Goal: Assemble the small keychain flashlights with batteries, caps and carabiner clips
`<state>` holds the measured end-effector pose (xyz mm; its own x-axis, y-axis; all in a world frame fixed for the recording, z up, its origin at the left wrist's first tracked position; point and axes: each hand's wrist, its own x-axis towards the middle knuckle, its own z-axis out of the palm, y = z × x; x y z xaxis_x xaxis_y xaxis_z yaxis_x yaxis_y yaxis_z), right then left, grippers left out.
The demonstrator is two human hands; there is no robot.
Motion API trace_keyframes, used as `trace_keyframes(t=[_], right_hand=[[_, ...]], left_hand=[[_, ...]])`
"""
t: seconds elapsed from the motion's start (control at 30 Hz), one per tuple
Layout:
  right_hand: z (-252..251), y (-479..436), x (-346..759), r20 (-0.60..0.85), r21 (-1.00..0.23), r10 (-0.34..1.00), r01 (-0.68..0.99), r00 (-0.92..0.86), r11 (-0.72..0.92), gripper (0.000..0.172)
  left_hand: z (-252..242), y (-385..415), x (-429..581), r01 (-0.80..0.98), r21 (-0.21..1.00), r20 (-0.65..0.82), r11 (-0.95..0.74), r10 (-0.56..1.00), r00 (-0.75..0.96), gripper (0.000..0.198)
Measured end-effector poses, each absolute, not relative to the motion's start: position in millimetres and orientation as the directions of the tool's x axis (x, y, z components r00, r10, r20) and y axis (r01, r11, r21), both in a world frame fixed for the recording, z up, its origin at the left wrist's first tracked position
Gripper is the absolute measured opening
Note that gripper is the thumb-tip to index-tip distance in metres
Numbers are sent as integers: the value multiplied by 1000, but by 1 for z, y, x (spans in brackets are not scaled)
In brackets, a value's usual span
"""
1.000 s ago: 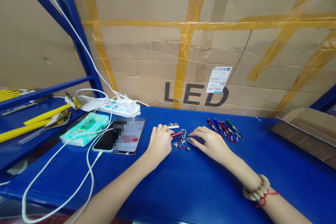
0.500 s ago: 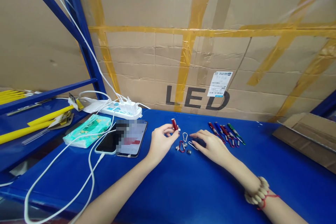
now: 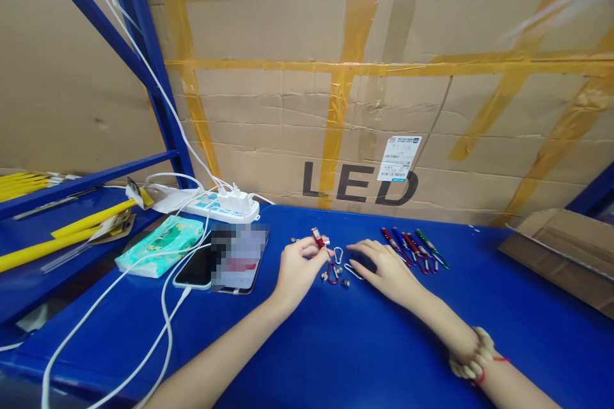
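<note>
Fingers of my left hand (image 3: pixel 298 268) pinch a red tube (image 3: pixel 317 237), tilted, over the blue table (image 3: pixel 336 351); those of my right hand (image 3: pixel 387 268) spread, thumb at or just beside a silver clip (image 3: pixel 354 271), contact unclear. Five tubes with clips (image 3: pixel 411 243) lie at right, apparently finished; loose clips (image 3: pixel 336 275) and small metal parts (image 3: pixel 346 282) between my hands appear unjoined. Two phones (image 3: pixel 248 263) and a power strip (image 3: pixel 215 209) sit left, out of the way.
</note>
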<state>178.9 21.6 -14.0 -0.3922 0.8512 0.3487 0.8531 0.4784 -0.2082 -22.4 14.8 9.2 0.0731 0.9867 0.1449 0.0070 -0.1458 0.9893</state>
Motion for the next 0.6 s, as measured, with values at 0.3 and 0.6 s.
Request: trace_keyframes(t=[0.3,0.6], right_hand=[[-28,28,171,386,-254,852,847,-354,467,51],[-30,36,157,358,-273,791,755,-496,597,57]], left_hand=[[15,17,-28,-111,970,207,-215,975,-84,22],[7,20,-25,-28,953,301,-302,953,-27,20]])
